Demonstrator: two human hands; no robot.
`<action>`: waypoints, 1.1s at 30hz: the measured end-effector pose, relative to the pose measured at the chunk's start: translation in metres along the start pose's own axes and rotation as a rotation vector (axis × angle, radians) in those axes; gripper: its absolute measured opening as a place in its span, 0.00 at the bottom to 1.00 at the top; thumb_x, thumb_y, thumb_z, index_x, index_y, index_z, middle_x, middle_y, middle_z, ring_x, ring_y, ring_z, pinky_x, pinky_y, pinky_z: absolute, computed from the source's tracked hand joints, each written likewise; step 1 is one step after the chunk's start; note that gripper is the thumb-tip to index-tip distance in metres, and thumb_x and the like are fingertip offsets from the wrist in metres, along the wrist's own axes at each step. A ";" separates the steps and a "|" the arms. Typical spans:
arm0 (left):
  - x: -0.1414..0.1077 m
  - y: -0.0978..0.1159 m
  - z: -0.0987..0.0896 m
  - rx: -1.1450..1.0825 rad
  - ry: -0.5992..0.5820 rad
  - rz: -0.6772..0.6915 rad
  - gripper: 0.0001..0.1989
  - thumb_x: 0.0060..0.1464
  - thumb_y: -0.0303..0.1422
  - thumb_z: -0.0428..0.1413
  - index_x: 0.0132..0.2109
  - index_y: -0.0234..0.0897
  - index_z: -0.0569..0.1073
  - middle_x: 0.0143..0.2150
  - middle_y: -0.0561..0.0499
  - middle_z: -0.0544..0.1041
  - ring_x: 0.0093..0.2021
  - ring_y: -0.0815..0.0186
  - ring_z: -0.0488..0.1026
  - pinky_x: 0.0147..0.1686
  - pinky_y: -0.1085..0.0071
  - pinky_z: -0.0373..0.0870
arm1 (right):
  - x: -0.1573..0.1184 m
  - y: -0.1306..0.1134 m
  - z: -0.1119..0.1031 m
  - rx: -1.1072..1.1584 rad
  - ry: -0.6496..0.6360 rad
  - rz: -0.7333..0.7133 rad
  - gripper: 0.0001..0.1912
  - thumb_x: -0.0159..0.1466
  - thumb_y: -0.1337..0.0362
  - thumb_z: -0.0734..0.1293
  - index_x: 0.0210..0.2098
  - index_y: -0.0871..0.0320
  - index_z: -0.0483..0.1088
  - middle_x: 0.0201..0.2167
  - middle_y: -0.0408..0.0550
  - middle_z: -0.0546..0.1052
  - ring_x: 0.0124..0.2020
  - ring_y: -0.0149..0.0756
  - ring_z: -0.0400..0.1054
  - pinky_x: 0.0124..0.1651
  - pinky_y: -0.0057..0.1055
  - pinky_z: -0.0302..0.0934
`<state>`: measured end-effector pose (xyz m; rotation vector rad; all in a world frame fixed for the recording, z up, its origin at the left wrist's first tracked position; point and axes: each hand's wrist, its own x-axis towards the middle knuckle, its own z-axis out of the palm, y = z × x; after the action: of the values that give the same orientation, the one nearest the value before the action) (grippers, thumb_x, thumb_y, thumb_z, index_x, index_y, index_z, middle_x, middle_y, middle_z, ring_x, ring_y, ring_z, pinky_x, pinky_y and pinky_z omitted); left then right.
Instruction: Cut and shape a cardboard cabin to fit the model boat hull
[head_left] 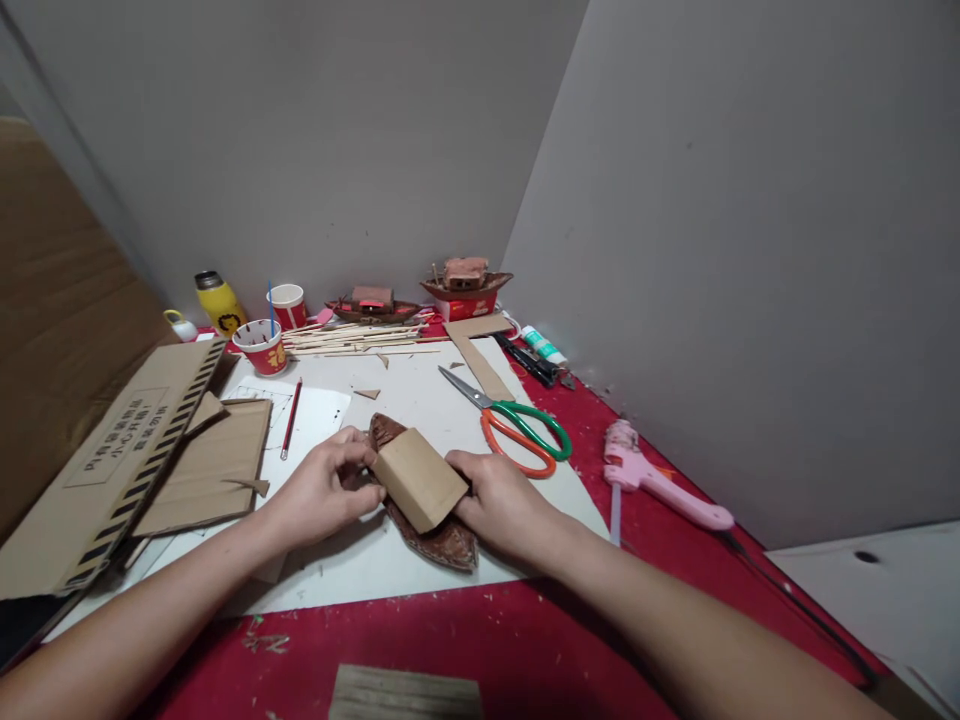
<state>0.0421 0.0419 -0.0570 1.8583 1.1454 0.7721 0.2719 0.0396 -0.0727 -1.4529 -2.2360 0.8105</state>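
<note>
- A person's bare left hand (330, 490), thumb and forefinger parted, touches the left side of a folded cardboard cover (421, 480); the right hand (499, 495) grasps its opposite edge, some fingers hidden from view.
- The cover sits tilted across the middle of a brown model boat hull (442, 548), whose two pointed ends show beyond it, on white paper (341, 575) spread over a red tabletop (300, 665).
- Just beyond the right hand lie scissors (493, 405) with one green and one orange handle, blades parted; farther right, a pink glue gun (637, 475) rests on the red surface.
- A red pencil (292, 420) lies past the left hand, near a flat cardboard piece (217, 470) and a cardboard box (116, 440) with a black-striped edge.
- Along the back, two paper cups (260, 350) stand near a yellow bottle (219, 303), beside a bundle of thin wooden sticks (345, 338).
- Two roofed model boats (465, 283) line the rear, the right one raised on a red box (469, 305).
</note>
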 end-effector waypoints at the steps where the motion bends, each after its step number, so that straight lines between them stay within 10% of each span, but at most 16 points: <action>1: 0.000 -0.001 -0.001 0.019 -0.003 -0.003 0.02 0.47 0.28 0.58 0.31 0.35 0.76 0.35 0.51 0.69 0.32 0.67 0.65 0.32 0.70 0.62 | 0.000 0.000 0.000 -0.004 0.001 -0.001 0.05 0.58 0.71 0.64 0.31 0.60 0.71 0.29 0.51 0.79 0.30 0.38 0.72 0.31 0.28 0.55; 8: -0.001 -0.013 0.000 -0.138 -0.107 -0.183 0.06 0.51 0.33 0.57 0.35 0.34 0.73 0.20 0.61 0.57 0.21 0.72 0.53 0.23 0.73 0.49 | 0.000 0.002 0.001 -0.040 0.013 -0.001 0.06 0.57 0.74 0.63 0.30 0.59 0.70 0.26 0.49 0.78 0.28 0.36 0.71 0.30 0.26 0.54; 16: -0.005 -0.013 0.003 -0.354 -0.153 -0.225 0.11 0.51 0.34 0.59 0.40 0.33 0.71 0.24 0.58 0.62 0.24 0.73 0.57 0.25 0.75 0.53 | -0.001 0.000 0.000 -0.019 0.000 0.000 0.06 0.57 0.75 0.64 0.30 0.59 0.71 0.28 0.48 0.79 0.30 0.36 0.72 0.32 0.26 0.58; 24: -0.009 0.015 -0.003 -0.386 0.103 -0.234 0.15 0.47 0.31 0.59 0.44 0.36 0.72 0.34 0.53 0.71 0.26 0.72 0.63 0.25 0.75 0.60 | -0.001 -0.004 -0.003 -0.132 -0.036 0.044 0.05 0.59 0.72 0.64 0.32 0.60 0.73 0.31 0.51 0.80 0.33 0.39 0.74 0.33 0.27 0.57; 33: -0.006 0.010 0.008 -0.550 0.099 -0.299 0.19 0.47 0.31 0.60 0.48 0.36 0.68 0.29 0.56 0.72 0.20 0.76 0.62 0.19 0.78 0.60 | -0.002 -0.007 -0.005 -0.165 -0.022 0.033 0.05 0.59 0.72 0.65 0.34 0.62 0.74 0.33 0.54 0.81 0.35 0.40 0.75 0.33 0.27 0.57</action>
<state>0.0505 0.0306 -0.0524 1.1773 1.1007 0.9022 0.2705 0.0370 -0.0641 -1.5654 -2.3492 0.6684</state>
